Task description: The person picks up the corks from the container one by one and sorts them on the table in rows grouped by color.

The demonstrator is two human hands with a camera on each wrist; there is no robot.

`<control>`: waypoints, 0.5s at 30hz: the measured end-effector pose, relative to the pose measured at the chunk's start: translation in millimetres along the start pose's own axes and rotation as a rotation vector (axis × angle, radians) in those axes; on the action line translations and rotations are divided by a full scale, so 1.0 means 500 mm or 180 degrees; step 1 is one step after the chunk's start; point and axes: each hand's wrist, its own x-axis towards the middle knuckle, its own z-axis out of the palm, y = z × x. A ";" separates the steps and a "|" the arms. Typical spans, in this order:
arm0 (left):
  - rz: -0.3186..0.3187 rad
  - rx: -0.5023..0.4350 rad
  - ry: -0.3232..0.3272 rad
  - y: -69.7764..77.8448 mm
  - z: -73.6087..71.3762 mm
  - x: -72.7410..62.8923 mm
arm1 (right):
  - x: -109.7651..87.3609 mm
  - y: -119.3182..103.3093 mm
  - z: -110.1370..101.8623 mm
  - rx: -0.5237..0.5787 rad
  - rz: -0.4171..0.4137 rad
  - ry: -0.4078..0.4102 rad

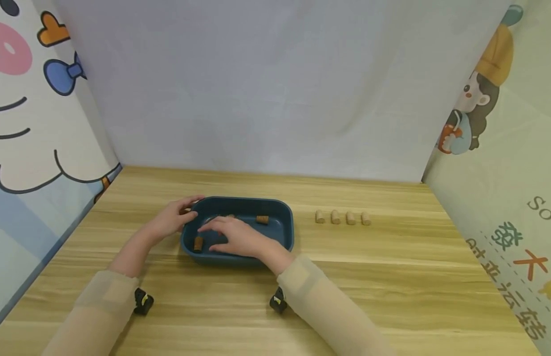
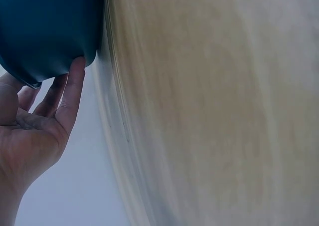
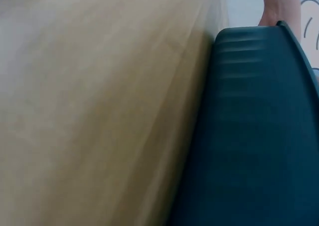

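A dark blue tub (image 1: 240, 260) with rounded corners sits on the table. My left hand (image 1: 170, 220) holds its left end, thumb at the rim; in the left wrist view the fingers (image 2: 74, 89) lie against the outer wall. Over the inside of the tub reaches my right hand (image 1: 240, 236), fingers and thumb spread apart with nothing visible between them. One brown cork (image 1: 198, 244) lies near the tub's left front corner, just left of that hand. Another cork (image 1: 262, 219) lies toward the back right. Behind the right hand a further cork (image 1: 231, 216) is mostly hidden.
Several light wooden pegs (image 1: 335, 217) stand in a row on the wood-grain table (image 1: 391, 277) to the right of the tub. A white cloth (image 1: 266, 99) hangs behind the table, with printed cloths on both sides. Black devices (image 1: 143, 301) are worn at the wrists.
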 end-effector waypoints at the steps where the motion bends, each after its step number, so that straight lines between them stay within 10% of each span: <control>1: -0.0003 0.0001 0.0001 0.000 0.000 0.000 | 0.004 -0.001 0.000 -0.0040 -0.0007 -0.0062; 15: -0.0038 -0.0045 -0.0026 0.005 -0.002 -0.001 | 0.036 0.018 -0.001 -0.0048 -0.0333 -0.0640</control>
